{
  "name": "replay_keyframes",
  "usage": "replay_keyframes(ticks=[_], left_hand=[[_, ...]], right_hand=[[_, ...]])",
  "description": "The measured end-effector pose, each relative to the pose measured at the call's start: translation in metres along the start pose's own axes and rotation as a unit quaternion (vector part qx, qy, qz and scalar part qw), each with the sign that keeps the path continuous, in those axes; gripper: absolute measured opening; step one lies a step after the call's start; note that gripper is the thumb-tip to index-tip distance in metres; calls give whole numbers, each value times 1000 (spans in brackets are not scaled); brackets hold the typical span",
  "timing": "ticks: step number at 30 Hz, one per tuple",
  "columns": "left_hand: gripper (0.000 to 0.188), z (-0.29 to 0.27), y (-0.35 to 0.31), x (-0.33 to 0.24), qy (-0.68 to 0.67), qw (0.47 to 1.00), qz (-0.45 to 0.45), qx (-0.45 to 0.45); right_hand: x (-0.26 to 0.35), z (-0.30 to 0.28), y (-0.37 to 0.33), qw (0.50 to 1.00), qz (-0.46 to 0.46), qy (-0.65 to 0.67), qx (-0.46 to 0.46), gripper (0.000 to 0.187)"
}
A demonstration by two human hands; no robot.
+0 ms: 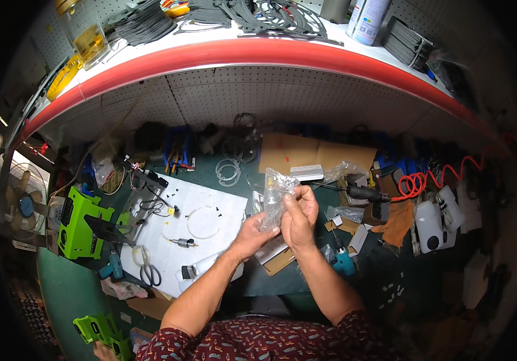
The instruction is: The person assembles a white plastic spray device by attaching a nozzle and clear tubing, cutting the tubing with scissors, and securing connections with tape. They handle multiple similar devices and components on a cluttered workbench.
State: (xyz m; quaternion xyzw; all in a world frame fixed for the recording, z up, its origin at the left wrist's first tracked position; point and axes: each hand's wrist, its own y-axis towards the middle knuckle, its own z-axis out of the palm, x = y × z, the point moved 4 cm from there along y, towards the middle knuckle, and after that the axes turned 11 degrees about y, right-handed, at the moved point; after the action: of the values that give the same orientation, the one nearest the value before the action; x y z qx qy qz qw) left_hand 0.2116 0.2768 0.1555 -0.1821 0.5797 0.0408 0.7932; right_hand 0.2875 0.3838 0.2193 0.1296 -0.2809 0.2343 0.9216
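Observation:
Both hands hold a crinkled clear plastic bag [273,201] above the middle of the bench. Something small and yellowish shows in its upper part; I cannot make out what it is. My left hand [255,236] is closed on the bag's lower left side. My right hand [299,218] grips its right side, the thumb lying along the plastic. To the left, on a white sheet [210,198], lie a small cylindrical metal part [181,242] with wire ends, a thin clear tube loop [189,224] and black-handled scissors [149,274].
A green metal housing [78,222] stands at the left near a fan [27,201]. Right of my hands lie a teal power driver [342,260], a black air tool [367,192] on a red coiled hose [418,182], and a white tank [433,225]. A red-edged shelf [258,53] spans above.

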Motion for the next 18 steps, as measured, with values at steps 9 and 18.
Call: replay_keyframes(ticks=[9, 18], left_hand=[[21, -1, -5, -5, 73, 996, 17, 51], [19, -16, -21, 16, 93, 995, 31, -34]], right_hand=[[33, 15, 23, 993, -90, 50, -63, 10], [0, -77, -5, 950, 130, -190, -210, 51]])
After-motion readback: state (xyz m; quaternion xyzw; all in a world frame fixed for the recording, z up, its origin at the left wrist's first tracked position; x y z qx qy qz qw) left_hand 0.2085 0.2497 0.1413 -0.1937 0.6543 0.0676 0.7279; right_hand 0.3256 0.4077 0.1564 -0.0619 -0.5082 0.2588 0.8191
